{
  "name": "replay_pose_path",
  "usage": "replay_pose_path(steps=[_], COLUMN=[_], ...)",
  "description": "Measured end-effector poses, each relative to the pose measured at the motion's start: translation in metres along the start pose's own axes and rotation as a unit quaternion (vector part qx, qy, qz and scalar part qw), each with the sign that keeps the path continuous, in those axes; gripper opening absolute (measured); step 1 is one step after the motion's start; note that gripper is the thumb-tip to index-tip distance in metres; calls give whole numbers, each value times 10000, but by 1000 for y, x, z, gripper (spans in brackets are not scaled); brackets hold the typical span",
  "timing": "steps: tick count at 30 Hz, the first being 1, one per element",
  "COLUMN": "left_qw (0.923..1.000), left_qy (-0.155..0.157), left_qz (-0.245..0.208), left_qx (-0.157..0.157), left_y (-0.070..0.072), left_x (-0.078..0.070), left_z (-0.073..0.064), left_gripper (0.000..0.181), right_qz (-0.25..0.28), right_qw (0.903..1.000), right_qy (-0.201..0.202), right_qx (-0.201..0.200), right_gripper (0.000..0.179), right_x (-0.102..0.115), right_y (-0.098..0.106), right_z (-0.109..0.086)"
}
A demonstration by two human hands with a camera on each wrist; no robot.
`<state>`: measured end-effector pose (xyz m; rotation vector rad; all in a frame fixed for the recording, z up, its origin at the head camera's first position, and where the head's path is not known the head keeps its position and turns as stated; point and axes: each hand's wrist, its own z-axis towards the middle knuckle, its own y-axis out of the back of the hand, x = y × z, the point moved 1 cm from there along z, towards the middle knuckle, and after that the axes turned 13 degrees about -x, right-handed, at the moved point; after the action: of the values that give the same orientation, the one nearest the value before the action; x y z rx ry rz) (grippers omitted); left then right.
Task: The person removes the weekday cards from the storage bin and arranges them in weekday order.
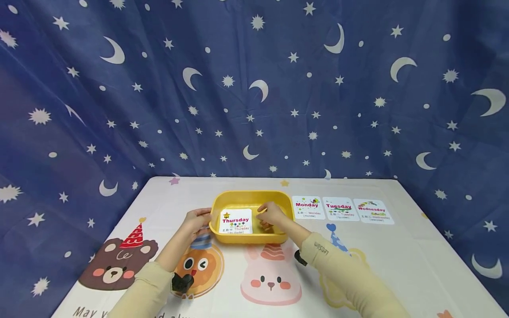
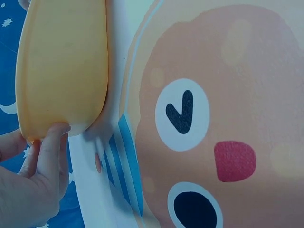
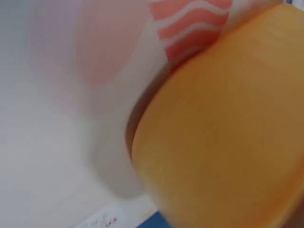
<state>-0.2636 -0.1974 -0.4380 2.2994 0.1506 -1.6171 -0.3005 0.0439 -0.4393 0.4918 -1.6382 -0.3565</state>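
Note:
A yellow tray rests on the table, with a white "Thursday" card inside at its left. At the tray's left end my left hand grips the rim; the left wrist view shows its fingertips against the outer wall of the tray. My right hand reaches over the right end into the tray, bent fingers low inside, just right of the card. What those fingers hold I cannot tell. Only the tray's outer side shows in the right wrist view, blurred.
Right of the tray, a "Monday" card, a "Tuesday" card and a "Wednesday" card lie in a row. A white cloth printed with cartoon animals covers the table. Behind hangs a blue curtain with moons and stars.

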Motion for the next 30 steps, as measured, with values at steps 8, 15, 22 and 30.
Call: replay_pose_path(steps=[8, 15, 22, 30], left_qw=[10000, 9999, 10000, 10000], left_qy=[-22, -74, -58, -36], left_qz=[63, 89, -3, -1], left_qx=[49, 13, 57, 43], left_y=[0, 0, 0, 0], left_x=[1, 2, 1, 0], left_z=[0, 2, 0, -1], left_gripper=[41, 41, 41, 42], right_qz=[1067, 1432, 1910, 1877], right_qw=[9876, 9767, 9659, 9659], right_qy=[-1153, -1595, -1749, -1782], right_qx=[15, -80, -54, 96], right_gripper=[26, 44, 46, 75], right_x=[1, 9, 21, -43], right_y=[-24, -30, -26, -67], right_z=[-1, -2, -14, 58])
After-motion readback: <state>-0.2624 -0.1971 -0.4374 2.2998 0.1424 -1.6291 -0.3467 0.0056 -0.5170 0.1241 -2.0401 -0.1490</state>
